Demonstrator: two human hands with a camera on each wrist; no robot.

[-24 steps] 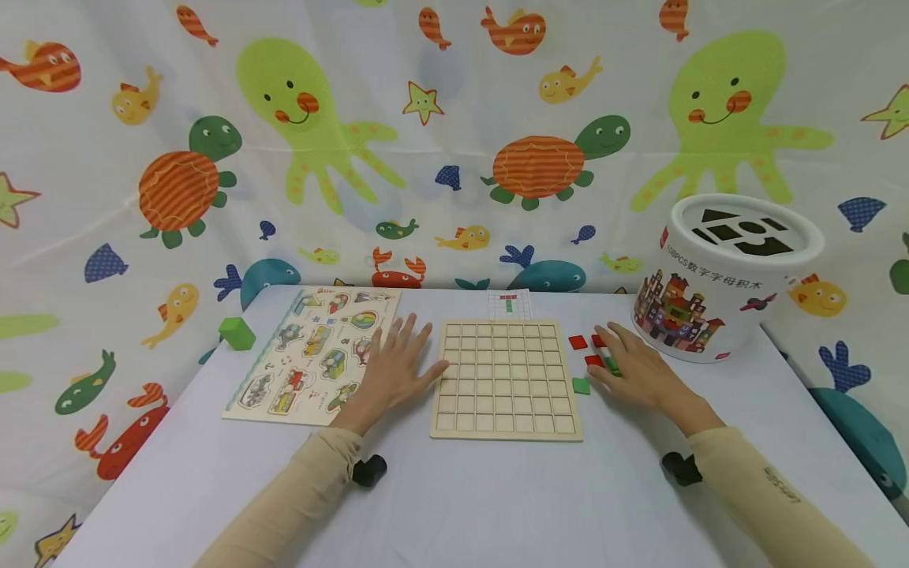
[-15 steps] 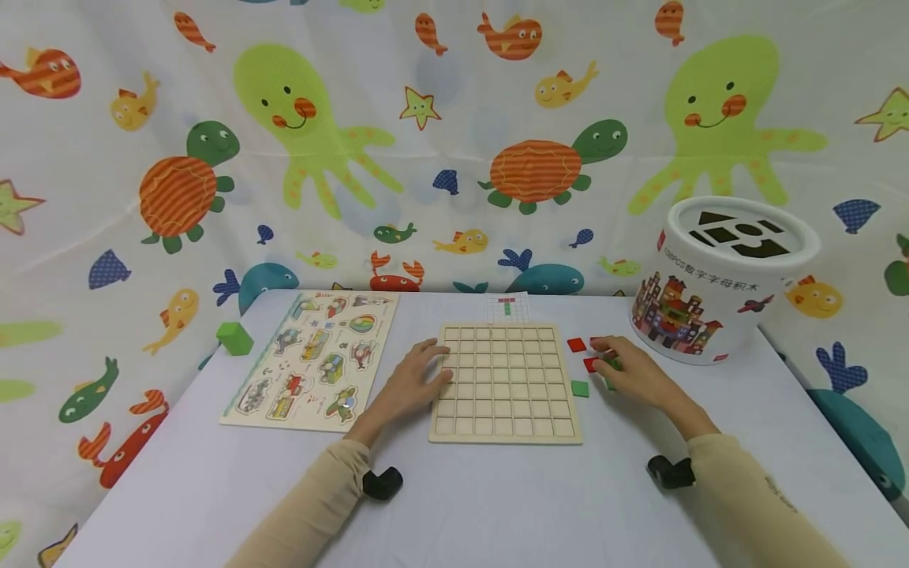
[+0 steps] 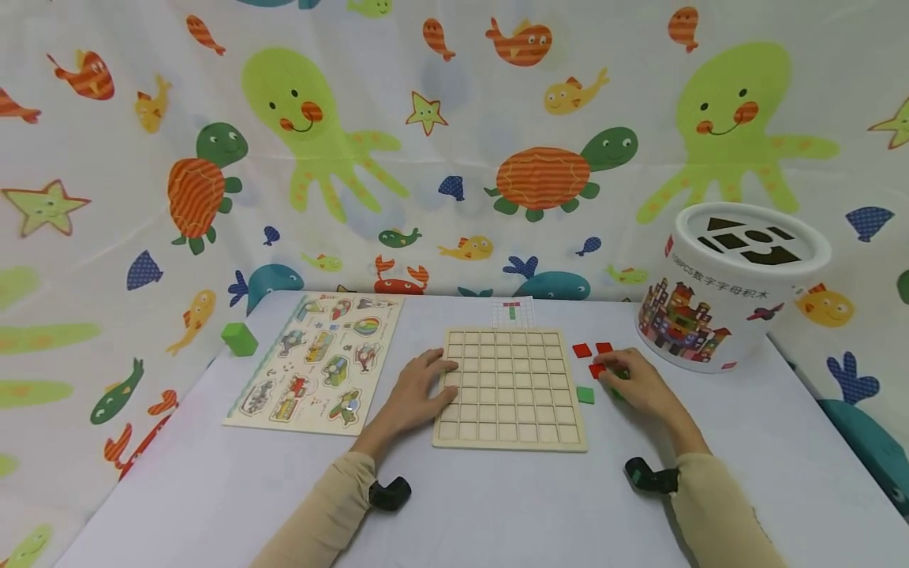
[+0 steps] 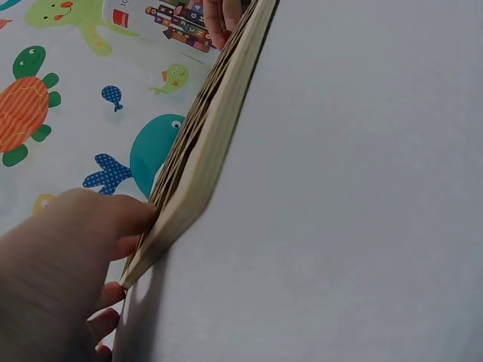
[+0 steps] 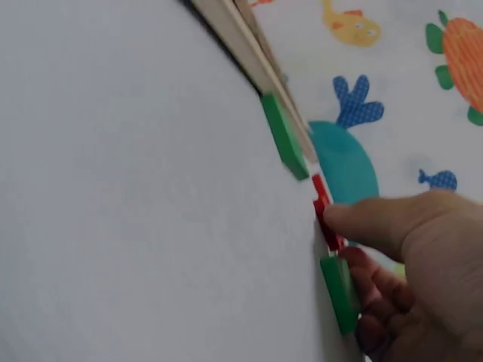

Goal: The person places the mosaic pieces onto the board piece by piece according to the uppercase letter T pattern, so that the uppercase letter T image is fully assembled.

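A pale wooden grid board [image 3: 510, 390] lies flat on the white table. At its left edge rests my left hand [image 3: 419, 392], thumb and fingers relaxed and apart; the left wrist view shows the thumb [image 4: 136, 215] against the board's edge [image 4: 200, 162]. Right of the board, my right hand [image 3: 642, 384] pinches a red tile [image 3: 595, 370] between thumb and fingertips, the tile still on the table. Two other red tiles [image 3: 582, 350] [image 3: 604, 348] lie behind it. One green tile [image 3: 585, 394] sits beside the board; another [image 5: 341, 296] is partly under the right hand.
A picture puzzle board [image 3: 316, 363] lies at the left, with a green block [image 3: 240, 339] beside it. Behind the grid board is a small printed grid card [image 3: 512, 312]. A large white bucket [image 3: 724, 292] stands back right, before a patterned curtain [image 3: 454, 158].
The right hand's fingers have drawn in from spread to closing at the red tile. The left hand's fingers have relaxed from spread and come onto the grid board's left edge.
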